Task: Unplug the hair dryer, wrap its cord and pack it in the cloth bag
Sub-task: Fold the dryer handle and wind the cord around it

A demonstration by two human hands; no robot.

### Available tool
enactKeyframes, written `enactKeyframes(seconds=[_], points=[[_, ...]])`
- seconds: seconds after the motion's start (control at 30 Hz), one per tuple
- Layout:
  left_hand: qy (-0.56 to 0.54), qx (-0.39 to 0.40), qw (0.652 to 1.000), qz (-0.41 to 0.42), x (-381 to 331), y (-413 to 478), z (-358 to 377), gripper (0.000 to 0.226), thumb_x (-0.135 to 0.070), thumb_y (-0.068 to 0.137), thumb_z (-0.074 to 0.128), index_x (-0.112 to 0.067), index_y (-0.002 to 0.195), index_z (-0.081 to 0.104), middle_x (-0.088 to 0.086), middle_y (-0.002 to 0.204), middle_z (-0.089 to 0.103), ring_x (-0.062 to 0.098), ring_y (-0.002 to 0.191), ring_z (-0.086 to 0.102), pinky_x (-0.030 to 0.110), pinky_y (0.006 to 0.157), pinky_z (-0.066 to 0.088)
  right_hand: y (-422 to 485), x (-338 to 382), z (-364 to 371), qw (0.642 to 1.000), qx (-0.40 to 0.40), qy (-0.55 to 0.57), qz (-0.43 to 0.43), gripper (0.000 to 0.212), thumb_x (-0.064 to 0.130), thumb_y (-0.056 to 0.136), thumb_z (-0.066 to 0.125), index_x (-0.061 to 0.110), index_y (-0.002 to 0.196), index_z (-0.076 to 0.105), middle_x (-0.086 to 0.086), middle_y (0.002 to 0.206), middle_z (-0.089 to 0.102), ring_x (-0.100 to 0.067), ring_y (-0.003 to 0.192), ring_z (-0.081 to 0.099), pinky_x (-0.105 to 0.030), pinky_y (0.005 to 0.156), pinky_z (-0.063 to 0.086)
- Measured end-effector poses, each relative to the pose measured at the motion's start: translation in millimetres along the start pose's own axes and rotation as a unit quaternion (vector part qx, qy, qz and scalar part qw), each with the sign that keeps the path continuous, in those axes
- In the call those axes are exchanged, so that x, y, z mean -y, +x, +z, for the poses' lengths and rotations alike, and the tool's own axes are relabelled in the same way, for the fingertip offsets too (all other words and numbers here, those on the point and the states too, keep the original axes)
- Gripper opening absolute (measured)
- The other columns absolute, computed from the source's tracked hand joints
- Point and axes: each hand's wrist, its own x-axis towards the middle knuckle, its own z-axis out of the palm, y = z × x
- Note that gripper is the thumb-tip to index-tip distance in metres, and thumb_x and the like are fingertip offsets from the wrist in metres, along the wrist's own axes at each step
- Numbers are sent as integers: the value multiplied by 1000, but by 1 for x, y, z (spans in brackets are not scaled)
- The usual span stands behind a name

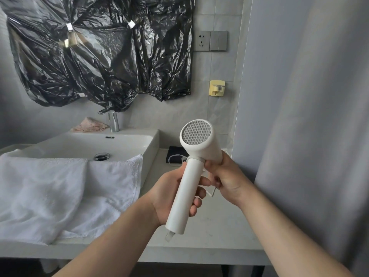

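A white hair dryer [196,140] is held upright above the counter, its mesh intake facing me. My left hand [169,192] grips the handle from the left. My right hand [223,176] holds the dryer at the joint under the barrel, fingers curled there and over a stretch of white cord [211,191]. A short cord stub sticks out of the handle's bottom end. A dark cloth bag [175,154] with a white drawstring lies on the counter behind the dryer. The wall socket [202,41] has no plug in it.
A white sink [89,144] with a chrome faucet [112,120] stands at the left, a white towel [60,192] draped over its front. A grey curtain [309,116] hangs at the right. Black plastic covers the mirror. A yellow wall hook [217,88] sits below the socket.
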Motion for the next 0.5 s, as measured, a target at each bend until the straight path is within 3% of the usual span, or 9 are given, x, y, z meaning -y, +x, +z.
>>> enactKeyframes(seconds=[0.1, 0.23, 0.33, 0.5], points=[[15, -64, 998, 8, -4, -2, 3, 61, -62, 94, 47, -5, 87, 67, 10, 66, 57, 22, 47, 58, 25, 46, 52, 0, -3, -5, 999, -38, 7, 11, 64, 43, 53, 89, 11, 98, 57, 7, 59, 52, -8, 42, 24, -16, 39, 21], [8, -110, 992, 67, -5, -2, 4, 45, -47, 98, 52, -5, 92, 63, 11, 66, 62, 26, 50, 60, 28, 48, 52, -1, -5, -7, 996, -82, 6, 21, 31, 23, 69, 77, 17, 92, 58, 9, 53, 41, -9, 43, 22, -18, 39, 18], [42, -162, 976, 138, -3, 1, 4, 33, -34, 102, 50, -2, 106, 57, 12, 71, 67, 29, 52, 62, 32, 49, 52, -2, -5, -4, 994, -105, 6, 29, 27, 22, 70, 74, 19, 91, 59, 2, 61, 39, -11, 48, 23, -23, 42, 16], [93, -221, 950, 200, 0, -1, 4, 24, -26, 103, 51, -4, 95, 60, 7, 59, 67, 26, 57, 67, 35, 52, 56, -2, -2, -2, 992, -122, -16, 32, 27, 21, 68, 73, 20, 91, 59, 10, 54, 45, -9, 46, 27, -22, 41, 20]])
